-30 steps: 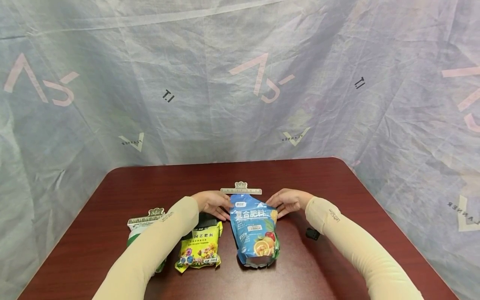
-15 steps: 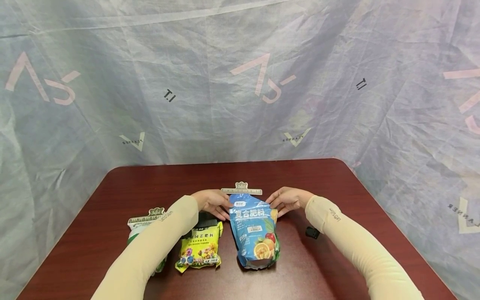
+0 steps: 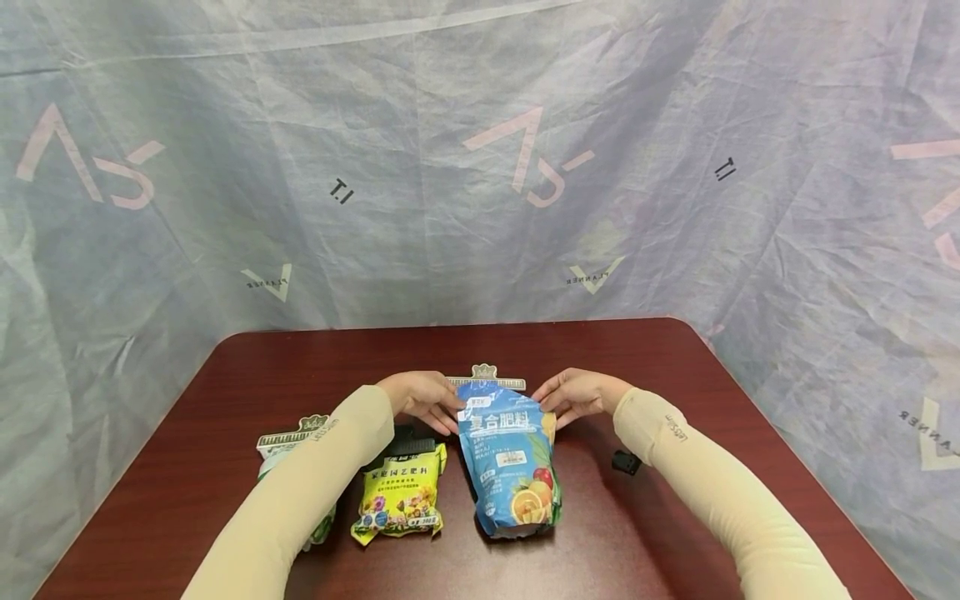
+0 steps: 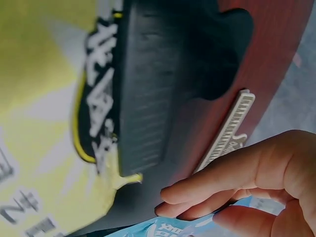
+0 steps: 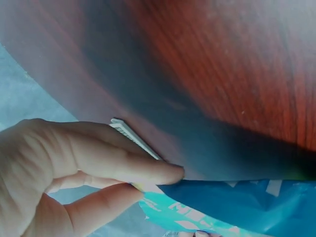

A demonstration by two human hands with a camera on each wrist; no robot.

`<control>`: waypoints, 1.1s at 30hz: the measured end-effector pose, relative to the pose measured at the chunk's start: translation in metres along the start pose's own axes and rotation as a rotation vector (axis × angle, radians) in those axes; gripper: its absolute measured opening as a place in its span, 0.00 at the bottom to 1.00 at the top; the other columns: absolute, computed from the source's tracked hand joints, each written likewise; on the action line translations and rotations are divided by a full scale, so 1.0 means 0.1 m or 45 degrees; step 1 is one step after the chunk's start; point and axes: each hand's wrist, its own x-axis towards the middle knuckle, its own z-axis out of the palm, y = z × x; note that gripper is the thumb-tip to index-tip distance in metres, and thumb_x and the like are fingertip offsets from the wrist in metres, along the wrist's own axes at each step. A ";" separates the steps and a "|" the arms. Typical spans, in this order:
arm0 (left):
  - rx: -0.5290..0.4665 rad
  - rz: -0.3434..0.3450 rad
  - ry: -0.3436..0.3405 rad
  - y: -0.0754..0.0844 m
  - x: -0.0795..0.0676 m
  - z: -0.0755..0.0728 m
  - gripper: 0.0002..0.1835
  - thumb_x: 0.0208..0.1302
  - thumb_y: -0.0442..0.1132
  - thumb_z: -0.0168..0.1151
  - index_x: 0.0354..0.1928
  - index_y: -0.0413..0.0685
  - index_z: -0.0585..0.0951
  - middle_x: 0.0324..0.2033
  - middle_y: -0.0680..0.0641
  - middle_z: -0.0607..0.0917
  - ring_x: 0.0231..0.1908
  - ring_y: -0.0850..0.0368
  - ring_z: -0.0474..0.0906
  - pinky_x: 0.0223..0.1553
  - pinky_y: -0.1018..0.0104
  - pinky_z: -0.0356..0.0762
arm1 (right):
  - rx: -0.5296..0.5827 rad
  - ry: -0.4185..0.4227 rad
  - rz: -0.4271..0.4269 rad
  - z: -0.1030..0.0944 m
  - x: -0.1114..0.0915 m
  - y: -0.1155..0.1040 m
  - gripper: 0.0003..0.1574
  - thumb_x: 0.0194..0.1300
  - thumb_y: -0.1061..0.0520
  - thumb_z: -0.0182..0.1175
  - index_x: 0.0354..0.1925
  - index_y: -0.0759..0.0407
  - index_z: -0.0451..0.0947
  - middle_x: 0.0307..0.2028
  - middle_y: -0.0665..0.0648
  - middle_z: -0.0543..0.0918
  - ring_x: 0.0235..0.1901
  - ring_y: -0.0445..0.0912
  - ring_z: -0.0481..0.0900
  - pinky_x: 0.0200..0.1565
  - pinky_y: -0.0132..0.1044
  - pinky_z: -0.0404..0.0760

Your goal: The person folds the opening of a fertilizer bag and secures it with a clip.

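A blue fertilizer bag (image 3: 510,467) with fruit printed on it stands at the table's middle, its top slanting to the right. My left hand (image 3: 426,398) pinches its upper left corner between thumb and fingers. On the other side, my right hand (image 3: 579,395) pinches the upper right edge; the right wrist view shows the thumb and fingers meeting on the blue film (image 5: 222,202). Just behind the bag lies a pale ornate clip (image 3: 486,380), partly hidden by it.
Left of the blue bag lies a yellow fertilizer bag (image 3: 401,496) with a black clip (image 4: 153,89) across its top. Further left, a green and white bag (image 3: 321,533) with a pale clip (image 3: 300,435) is mostly behind my left sleeve. A small black object (image 3: 626,462) lies at right.
Both hands have risen slightly with the top of the blue bag. Its front looks flatter and covers more of the clip behind. The other bags have stayed put.
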 end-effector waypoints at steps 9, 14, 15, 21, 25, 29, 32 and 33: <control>-0.014 0.032 0.001 0.06 -0.04 -0.02 0.07 0.63 0.33 0.56 0.37 0.35 0.77 0.34 0.36 0.82 0.33 0.44 0.82 0.36 0.54 0.80 | 0.010 -0.016 -0.040 -0.04 -0.03 -0.06 0.16 0.60 0.68 0.57 0.48 0.70 0.76 0.41 0.65 0.81 0.38 0.54 0.81 0.39 0.48 0.80; -0.018 0.065 -0.028 0.07 -0.08 -0.05 0.10 0.64 0.34 0.55 0.43 0.34 0.79 0.34 0.37 0.83 0.34 0.45 0.82 0.37 0.54 0.79 | 0.017 -0.043 -0.069 -0.05 -0.06 -0.10 0.17 0.60 0.68 0.57 0.49 0.70 0.75 0.41 0.65 0.81 0.38 0.54 0.81 0.40 0.49 0.80; -0.017 0.075 -0.031 0.08 -0.08 -0.05 0.11 0.64 0.34 0.55 0.44 0.34 0.78 0.34 0.37 0.83 0.34 0.45 0.82 0.38 0.53 0.79 | 0.016 -0.043 -0.073 -0.05 -0.06 -0.12 0.17 0.60 0.68 0.57 0.49 0.70 0.75 0.41 0.65 0.81 0.38 0.54 0.81 0.40 0.48 0.80; -0.023 0.122 -0.050 0.12 -0.14 -0.08 0.12 0.64 0.36 0.56 0.45 0.34 0.78 0.34 0.38 0.83 0.34 0.44 0.82 0.43 0.49 0.76 | 0.022 -0.034 -0.105 -0.06 -0.08 -0.15 0.17 0.61 0.68 0.55 0.50 0.70 0.74 0.42 0.65 0.81 0.39 0.55 0.81 0.40 0.49 0.79; -0.020 0.141 -0.073 0.15 -0.19 -0.09 0.12 0.64 0.36 0.56 0.45 0.34 0.78 0.34 0.37 0.83 0.35 0.44 0.82 0.46 0.47 0.73 | 0.026 -0.046 -0.121 -0.06 -0.11 -0.18 0.18 0.61 0.68 0.55 0.51 0.70 0.73 0.43 0.66 0.80 0.40 0.56 0.81 0.41 0.50 0.79; -0.022 0.154 -0.072 0.18 -0.22 -0.09 0.12 0.64 0.36 0.56 0.45 0.35 0.78 0.34 0.37 0.83 0.34 0.45 0.82 0.44 0.48 0.75 | 0.041 -0.063 -0.135 -0.07 -0.15 -0.20 0.19 0.61 0.68 0.56 0.51 0.71 0.72 0.43 0.66 0.80 0.41 0.56 0.80 0.42 0.51 0.78; -0.036 0.166 -0.072 0.19 -0.24 -0.09 0.11 0.63 0.36 0.57 0.43 0.35 0.77 0.34 0.38 0.82 0.33 0.46 0.82 0.44 0.48 0.75 | 0.042 -0.065 -0.151 -0.06 -0.18 -0.23 0.20 0.60 0.69 0.56 0.52 0.71 0.72 0.43 0.65 0.80 0.41 0.56 0.80 0.43 0.52 0.78; -0.040 0.172 -0.073 0.20 -0.24 -0.10 0.11 0.63 0.36 0.57 0.43 0.35 0.78 0.34 0.38 0.82 0.32 0.46 0.82 0.43 0.48 0.75 | 0.039 -0.066 -0.157 -0.06 -0.19 -0.23 0.20 0.60 0.69 0.56 0.52 0.71 0.72 0.43 0.66 0.80 0.41 0.56 0.80 0.43 0.52 0.77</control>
